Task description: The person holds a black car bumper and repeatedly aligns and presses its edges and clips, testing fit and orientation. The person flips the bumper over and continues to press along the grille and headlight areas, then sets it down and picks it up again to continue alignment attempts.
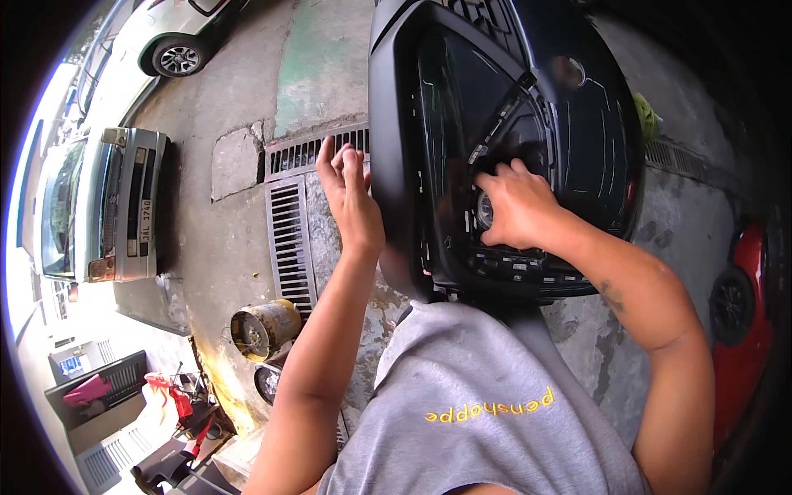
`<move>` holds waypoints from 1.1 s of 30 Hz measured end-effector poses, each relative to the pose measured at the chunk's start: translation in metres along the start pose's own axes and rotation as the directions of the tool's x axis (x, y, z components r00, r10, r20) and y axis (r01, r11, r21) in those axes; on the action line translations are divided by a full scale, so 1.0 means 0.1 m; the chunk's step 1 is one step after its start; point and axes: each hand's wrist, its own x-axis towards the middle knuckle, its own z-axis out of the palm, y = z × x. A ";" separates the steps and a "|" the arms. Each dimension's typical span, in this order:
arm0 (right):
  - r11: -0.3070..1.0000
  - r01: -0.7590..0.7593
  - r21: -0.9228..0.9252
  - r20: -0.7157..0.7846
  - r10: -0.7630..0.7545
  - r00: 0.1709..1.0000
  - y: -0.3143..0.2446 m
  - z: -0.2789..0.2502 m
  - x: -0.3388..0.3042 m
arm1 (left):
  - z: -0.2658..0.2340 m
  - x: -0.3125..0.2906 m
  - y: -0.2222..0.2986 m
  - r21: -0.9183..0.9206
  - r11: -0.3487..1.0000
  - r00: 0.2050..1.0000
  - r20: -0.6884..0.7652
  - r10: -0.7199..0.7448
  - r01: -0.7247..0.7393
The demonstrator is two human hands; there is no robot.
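Note:
A large dark car body part, which looks like a bumper with matte black trim, stands upright in front of me. In its recess is a round, silver-rimmed part that resembles a fog lamp. My right hand curls around that part, thumb on the near side and fingers on the far side; the palm hides some of it. Raised just left of the black trim edge, my left hand is empty, its fingers loosely bent and apart.
Metal drain grates cross the concrete floor on the left. A dirty bucket lies tipped near my left arm. A silver vehicle and a white car stand left, a red car right. A bench is at lower left.

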 end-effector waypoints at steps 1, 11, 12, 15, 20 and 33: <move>1.000 0.004 0.004 0.010 -0.004 1.000 0.00 0.00 0.02 | -0.17 -0.11 -0.23 -0.021 0.999 0.999 0.045 -0.025 0.026; 0.998 -0.055 -0.006 -0.018 0.055 0.998 -0.11 0.01 0.02 | -0.53 -0.69 -0.79 -0.065 0.997 0.970 0.237 0.058 -0.044; 0.999 -0.045 -0.008 -0.014 0.045 0.999 -0.12 0.02 0.03 | -0.52 -0.69 -0.81 -0.060 0.996 0.973 0.217 0.078 -0.066; 1.000 -0.028 -0.001 0.012 0.028 1.000 -0.09 0.01 0.04 | -0.52 -0.68 -0.80 0.001 0.997 0.968 0.239 0.076 -0.079; 0.999 -0.050 -0.016 0.072 0.051 0.996 -0.18 -0.06 0.04 | -0.53 -0.67 -0.97 0.038 0.994 0.976 0.200 0.092 -0.101; 0.996 -0.067 -0.066 0.089 0.073 0.993 -0.17 -0.03 0.09 | -0.40 -0.76 -1.13 0.324 0.878 0.930 0.018 0.368 -0.353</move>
